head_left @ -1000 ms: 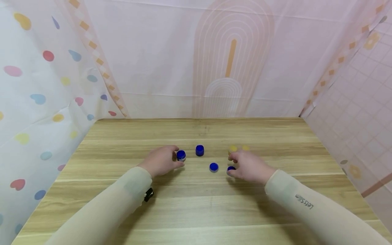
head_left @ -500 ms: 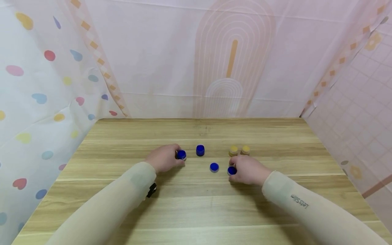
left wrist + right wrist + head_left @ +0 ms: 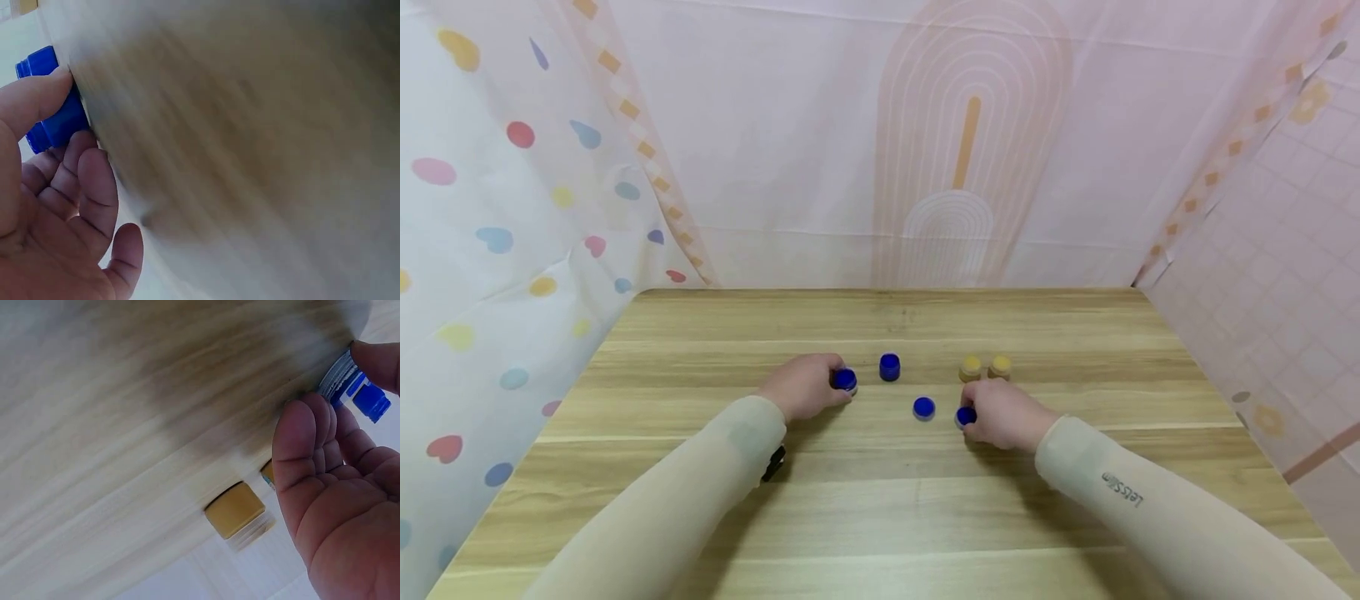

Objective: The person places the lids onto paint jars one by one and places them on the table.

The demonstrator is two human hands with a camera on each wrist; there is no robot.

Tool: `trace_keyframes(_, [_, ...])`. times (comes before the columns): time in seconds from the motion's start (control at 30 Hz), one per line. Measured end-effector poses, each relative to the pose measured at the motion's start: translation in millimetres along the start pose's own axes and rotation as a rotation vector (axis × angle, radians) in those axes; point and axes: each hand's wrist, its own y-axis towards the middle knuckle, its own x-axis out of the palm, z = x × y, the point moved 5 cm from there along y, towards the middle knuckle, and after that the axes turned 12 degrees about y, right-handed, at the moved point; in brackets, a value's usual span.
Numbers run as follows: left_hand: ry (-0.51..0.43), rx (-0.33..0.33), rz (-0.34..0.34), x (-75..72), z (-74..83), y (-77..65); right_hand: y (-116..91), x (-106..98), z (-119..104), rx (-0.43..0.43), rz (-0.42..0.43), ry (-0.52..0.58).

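My left hand [image 3: 805,387] holds a small blue jar [image 3: 845,380] at the left of the group, thumb on the near side and fingers on the far side. In the left wrist view the thumb crosses in front of blue jar surfaces [image 3: 62,122]. My right hand [image 3: 1009,414] pinches a round blue lid with a pale ridged edge [image 3: 337,375]; its right part is hidden by the fingers in the head view. Between the hands lies another flat blue lid [image 3: 923,408]. Behind it stands a second blue jar [image 3: 890,367].
Two small yellow jars [image 3: 971,368] stand side by side just behind my right hand; one shows whole in the right wrist view, a yellow jar [image 3: 234,509]. All of it is on a wood-grain table [image 3: 880,517]. Patterned curtains [image 3: 775,150] hang along the back and both sides.
My left fingers have closed in around the blue jar. My right hand has shifted slightly toward me, its fingers closing on the lid, and the yellow jars now show more fully.
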Motion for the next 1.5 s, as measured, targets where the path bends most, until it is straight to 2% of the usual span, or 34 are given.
trace_keyframes(0.7, [0.008,0.011,0.011,1.0,-1.1,3.8,4.5,1.7,3.3,0.033,-0.007,0.002])
trace_keyframes(1.07, [0.016,0.018,0.009,-2.0,1.4,2.2,4.7,1.7,4.7,0.030,-0.004,0.001])
trace_keyframes(1.5, [0.018,0.011,0.010,-0.4,-2.7,-1.0,4.3,4.7,1.7,0.021,0.004,0.013])
